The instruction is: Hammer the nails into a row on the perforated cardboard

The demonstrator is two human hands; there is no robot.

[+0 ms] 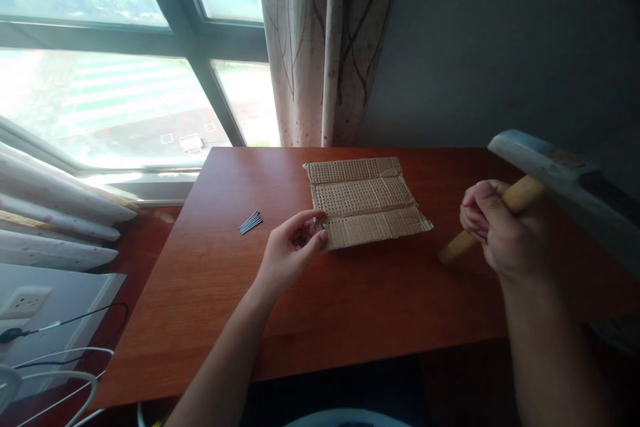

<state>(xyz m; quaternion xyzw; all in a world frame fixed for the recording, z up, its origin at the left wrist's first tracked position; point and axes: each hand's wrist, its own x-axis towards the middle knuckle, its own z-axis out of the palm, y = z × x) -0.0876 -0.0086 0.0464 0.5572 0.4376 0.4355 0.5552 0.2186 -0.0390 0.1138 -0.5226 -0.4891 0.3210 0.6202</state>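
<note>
A folded piece of brown cardboard [365,203] punched with many small holes lies on the red-brown wooden table [350,293]. My left hand [293,250] pinches at its near left corner, thumb and forefinger closed on what looks like a small nail held upright against the cardboard. My right hand [500,230] is wrapped round the wooden handle of a hammer [550,180], raised to the right of the cardboard with its grey metal head high at the right edge. A small bundle of nails [251,221] lies on the table left of my left hand.
A large window [110,67] and a patterned curtain [325,47] stand behind the table, with a grey wall at the right. Rolled white fabric [55,213] lies by the sill on the left. A wall socket [23,302] and cables sit at the lower left.
</note>
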